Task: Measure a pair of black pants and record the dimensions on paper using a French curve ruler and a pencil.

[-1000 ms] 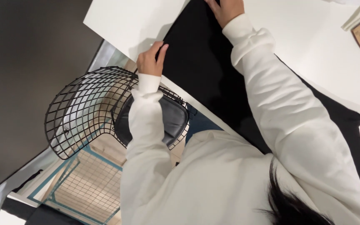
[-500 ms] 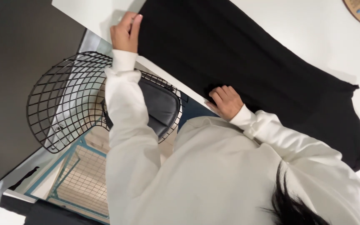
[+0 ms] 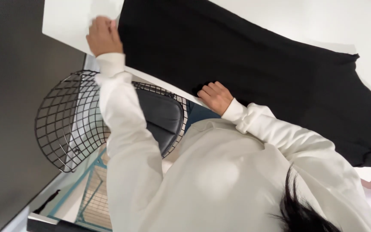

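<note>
A large black cloth [image 3: 254, 73] lies spread across a white table [image 3: 65, 21]. My left hand [image 3: 104, 36] reaches out at the table's left end, its fingers closed on the cloth's left edge. Closer to my body, my right hand [image 3: 214, 96] is curled with the knuckles up, gripping the cloth's near edge at the table's rim. Both arms are in white sleeves. The cloth's right end hangs rumpled over the table's edge.
A black wire chair [image 3: 65, 129] with a dark seat cushion [image 3: 162, 118] stands under my left arm, against the table's edge. Dark floor lies to the left. A pale mat with a blue border [image 3: 93, 193] lies under the chair.
My right hand has drawn back from the cloth's far side to its near edge. My left hand has slid outward to the cloth's left edge, and the cloth lies spread wider.
</note>
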